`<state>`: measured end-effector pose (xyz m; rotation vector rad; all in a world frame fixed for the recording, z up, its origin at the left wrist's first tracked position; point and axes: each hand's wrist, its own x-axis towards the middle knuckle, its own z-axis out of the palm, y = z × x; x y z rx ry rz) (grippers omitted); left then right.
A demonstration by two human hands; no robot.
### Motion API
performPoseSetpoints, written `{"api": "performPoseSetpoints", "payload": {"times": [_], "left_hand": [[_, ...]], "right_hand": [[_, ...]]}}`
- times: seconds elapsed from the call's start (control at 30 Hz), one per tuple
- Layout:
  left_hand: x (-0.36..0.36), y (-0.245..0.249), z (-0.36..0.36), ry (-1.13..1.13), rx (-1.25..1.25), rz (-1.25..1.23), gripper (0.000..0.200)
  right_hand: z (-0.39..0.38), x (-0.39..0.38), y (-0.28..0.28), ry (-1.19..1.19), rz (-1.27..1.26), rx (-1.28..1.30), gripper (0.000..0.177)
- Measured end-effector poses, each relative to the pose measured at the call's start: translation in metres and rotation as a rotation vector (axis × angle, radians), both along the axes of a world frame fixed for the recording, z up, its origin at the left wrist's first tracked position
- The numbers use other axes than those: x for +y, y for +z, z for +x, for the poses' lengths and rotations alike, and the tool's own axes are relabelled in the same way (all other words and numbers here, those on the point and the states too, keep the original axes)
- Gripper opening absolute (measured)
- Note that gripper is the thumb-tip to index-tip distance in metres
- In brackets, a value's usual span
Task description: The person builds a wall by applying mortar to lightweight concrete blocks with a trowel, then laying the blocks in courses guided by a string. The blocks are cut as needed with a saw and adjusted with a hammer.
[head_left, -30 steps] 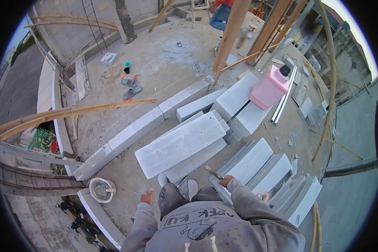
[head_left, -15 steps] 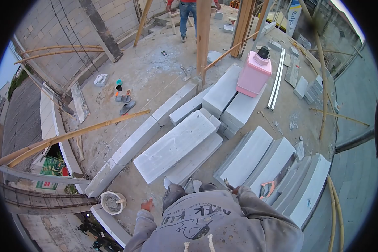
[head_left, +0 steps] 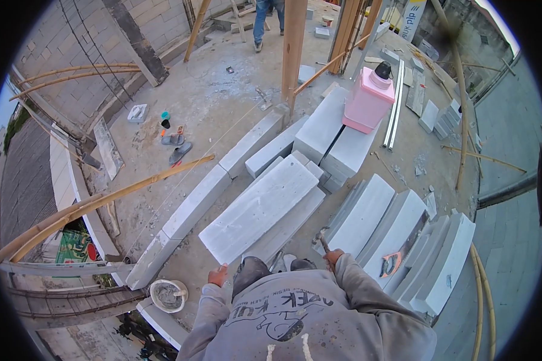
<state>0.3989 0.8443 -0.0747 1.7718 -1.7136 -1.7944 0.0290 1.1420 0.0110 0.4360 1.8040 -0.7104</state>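
My right hand (head_left: 333, 257) is wrapped round the handle of a hammer (head_left: 323, 238), its metal head pointing up and away from me. Just beyond the hammer lie white lightweight concrete blocks (head_left: 361, 215) set side by side. My left hand (head_left: 218, 275) is low on the left, fingers partly extended and nothing visible in it. Its fingertips come close to the near corner of a long white block (head_left: 259, 207), which rests on top of another block (head_left: 289, 224). A handsaw (head_left: 391, 265) with an orange handle lies among the blocks on my right.
A bucket of mortar (head_left: 169, 295) stands at lower left. A low row of blocks (head_left: 193, 204) runs diagonally, with a bamboo pole (head_left: 162, 172) over it. The pink jerrycan (head_left: 369, 101) sits on blocks near a wooden post (head_left: 292, 54). Another person (head_left: 264, 21) stands at the back.
My left hand has risen toward the near end of the long block. My right hand has come forward, bringing the hammer into clearer view. The other person has shifted slightly.
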Motion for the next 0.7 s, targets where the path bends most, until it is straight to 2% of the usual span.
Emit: {"api": "performPoseSetpoints", "payload": {"times": [0.03,0.1,0.2,0.3,0.43,0.53,0.6,0.7], "left_hand": [[-0.009,-0.014,0.012,-0.004,-0.006,0.012,0.046],[-0.019,-0.034,0.041,-0.071,-0.120,-0.033,0.048],[-0.040,-0.016,0.059,-0.126,-0.171,-0.026,0.049],[-0.076,-0.030,0.086,-0.180,-0.187,0.004,0.047],[-0.122,0.009,0.078,-0.158,-0.165,0.047,0.045],[-0.169,0.019,0.074,-0.225,-0.179,-0.107,0.044],[-0.195,0.022,0.073,-0.212,-0.107,-0.119,0.045],[-0.209,0.025,0.067,-0.134,-0.047,-0.069,0.046]], "right_hand": [[0.003,-0.011,0.001,-0.004,0.012,-0.006,0.019],[0.016,-0.031,0.004,-0.226,-0.118,0.098,0.018],[0.024,-0.084,0.019,-0.324,-0.247,0.202,0.019],[0.022,-0.134,0.011,-0.404,-0.422,0.216,0.019],[0.020,-0.222,-0.004,-0.597,-0.444,0.168,0.017],[0.031,-0.275,-0.044,-0.754,-0.502,0.094,0.022],[0.048,-0.297,-0.053,-0.709,-0.380,0.153,0.022],[0.068,-0.292,-0.069,0.089,-0.136,0.212,0.038]]}}
